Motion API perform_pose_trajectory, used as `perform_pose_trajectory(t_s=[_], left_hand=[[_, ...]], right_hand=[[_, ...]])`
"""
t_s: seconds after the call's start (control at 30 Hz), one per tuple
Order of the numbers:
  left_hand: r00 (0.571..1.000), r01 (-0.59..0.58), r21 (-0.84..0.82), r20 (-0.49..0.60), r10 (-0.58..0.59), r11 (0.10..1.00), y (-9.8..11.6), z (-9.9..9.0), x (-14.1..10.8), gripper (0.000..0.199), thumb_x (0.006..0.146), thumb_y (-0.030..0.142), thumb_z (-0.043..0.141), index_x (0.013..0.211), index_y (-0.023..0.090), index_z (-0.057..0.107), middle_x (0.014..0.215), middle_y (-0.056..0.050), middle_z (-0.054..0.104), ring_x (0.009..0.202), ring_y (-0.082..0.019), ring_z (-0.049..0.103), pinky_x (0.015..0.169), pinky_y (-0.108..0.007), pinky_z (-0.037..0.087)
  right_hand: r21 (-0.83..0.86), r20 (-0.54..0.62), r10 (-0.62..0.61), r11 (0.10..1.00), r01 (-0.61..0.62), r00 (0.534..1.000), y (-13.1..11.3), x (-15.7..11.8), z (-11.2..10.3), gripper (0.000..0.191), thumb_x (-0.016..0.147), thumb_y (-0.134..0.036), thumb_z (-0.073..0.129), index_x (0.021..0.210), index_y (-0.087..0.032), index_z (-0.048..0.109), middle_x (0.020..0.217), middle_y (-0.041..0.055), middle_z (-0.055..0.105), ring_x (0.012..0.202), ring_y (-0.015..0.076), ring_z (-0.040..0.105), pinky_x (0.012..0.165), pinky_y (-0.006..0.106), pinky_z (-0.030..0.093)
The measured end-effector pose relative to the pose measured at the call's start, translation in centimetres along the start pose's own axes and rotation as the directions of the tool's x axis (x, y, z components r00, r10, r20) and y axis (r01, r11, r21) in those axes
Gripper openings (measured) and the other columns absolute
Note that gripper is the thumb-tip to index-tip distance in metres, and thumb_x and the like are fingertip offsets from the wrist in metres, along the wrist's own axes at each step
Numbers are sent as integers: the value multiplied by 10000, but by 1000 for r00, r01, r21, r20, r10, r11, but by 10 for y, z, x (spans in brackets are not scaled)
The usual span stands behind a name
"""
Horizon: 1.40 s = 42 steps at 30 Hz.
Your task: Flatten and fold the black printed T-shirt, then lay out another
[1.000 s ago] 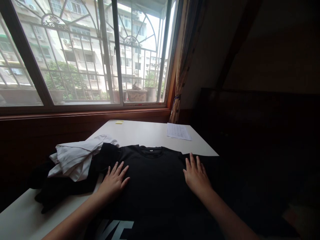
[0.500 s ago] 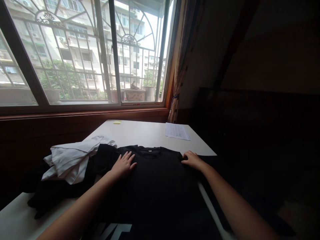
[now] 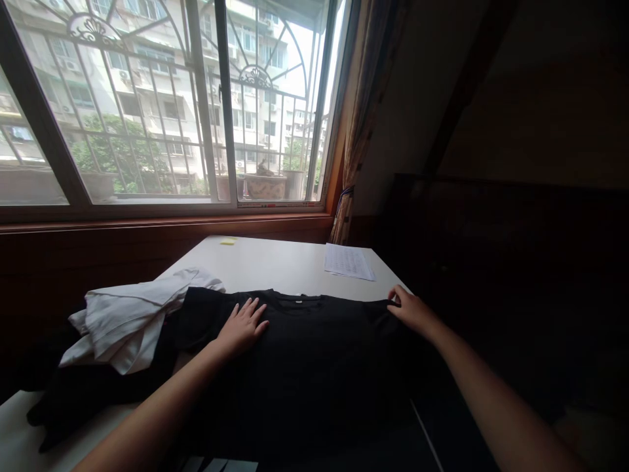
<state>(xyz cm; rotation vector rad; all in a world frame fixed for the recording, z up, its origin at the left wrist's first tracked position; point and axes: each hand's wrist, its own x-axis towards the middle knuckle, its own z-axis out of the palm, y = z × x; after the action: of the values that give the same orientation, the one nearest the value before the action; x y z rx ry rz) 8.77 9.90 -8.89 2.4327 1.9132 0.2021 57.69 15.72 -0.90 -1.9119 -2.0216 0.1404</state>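
A black T-shirt (image 3: 314,367) is spread over the white table, its neckline toward the window and a pale print partly showing at the bottom edge of the view. My left hand (image 3: 243,324) rests flat on the shirt's left shoulder, fingers spread. At the right sleeve, my right hand (image 3: 405,307) pinches the black cloth between thumb and fingers. Left of the shirt lies a heap with white clothing (image 3: 128,318) on top and black clothing (image 3: 88,400) beneath; the shirt's left sleeve reaches up against it.
The white table (image 3: 265,265) stands below a barred window (image 3: 270,118). Printed papers (image 3: 350,262) lie near its far right corner, and a yellow note (image 3: 228,241) near the far left one. A tied curtain (image 3: 346,190) hangs beside the window. The right side is dark.
My right hand has moved outward to the right, drawing the shirt's right shoulder and sleeve out wider. My left hand has stayed flat on the left shoulder.
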Motion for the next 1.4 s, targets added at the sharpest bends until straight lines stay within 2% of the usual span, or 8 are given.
perform_pose_trajectory(t_s=[0.13,0.23,0.33,0.63,0.87,1.07,1.23,1.4], left_hand=[[1000,-28,-4,-15,27,1000,4,1,7,640,1023,594,355,1558,243,391,1660,-91,271,1541,-342,180,1225,-575,157],[999,-34,-2,-36,34,999,1,-2,13,613,1004,609,399,1525,291,444,1632,-71,355,1518,-373,240,1208,-606,179],[997,-12,4,-71,12,1000,-3,-8,23,547,988,567,465,1462,298,521,1562,-95,465,1451,-397,356,1167,-650,225],[986,39,-14,-163,-41,999,-3,-16,66,410,1031,336,431,1374,163,571,1354,-163,594,1252,-315,534,1120,-470,330],[984,119,-100,-122,-131,988,-6,-20,91,378,995,451,543,1252,192,641,1250,-142,626,1195,-321,542,968,-429,470],[993,97,-160,-45,-105,982,-15,-21,106,278,966,380,643,1150,173,652,1241,-88,636,1103,-242,623,943,-461,530],[993,89,-201,-63,-103,976,-23,-16,106,279,978,377,627,1153,160,639,1146,-74,662,993,-215,656,871,-423,559],[984,55,-213,-154,-89,975,-23,-11,98,182,978,285,596,1138,198,600,1049,-50,678,988,-208,627,872,-362,520]], right_hand=[[-112,83,81,991,-71,993,20,-2,-7,329,768,-340,696,1072,-269,592,898,42,663,810,239,652,657,299,424],[-215,181,199,964,-159,963,33,-2,-11,307,624,-272,809,896,-249,667,850,62,680,765,274,667,626,324,438],[-226,189,206,961,-162,960,31,3,-9,238,566,-169,812,762,-227,690,819,76,687,753,286,672,623,335,445],[-34,101,-125,991,130,987,-81,34,63,185,867,-266,625,1005,-221,741,1097,73,691,1040,221,629,888,293,449],[51,123,-143,989,138,982,-127,59,104,291,914,-372,641,1147,-210,704,1163,91,673,1112,237,599,950,305,428],[55,225,-57,997,45,973,-130,76,113,413,808,-451,756,1135,-210,682,1231,124,616,1133,284,576,923,342,439],[83,344,-59,996,33,937,-118,85,110,310,753,-413,803,951,-215,671,1047,67,678,956,228,620,758,281,452],[109,277,-123,989,96,953,-109,87,108,214,791,-340,767,871,-223,607,978,38,676,969,217,585,755,267,423]])
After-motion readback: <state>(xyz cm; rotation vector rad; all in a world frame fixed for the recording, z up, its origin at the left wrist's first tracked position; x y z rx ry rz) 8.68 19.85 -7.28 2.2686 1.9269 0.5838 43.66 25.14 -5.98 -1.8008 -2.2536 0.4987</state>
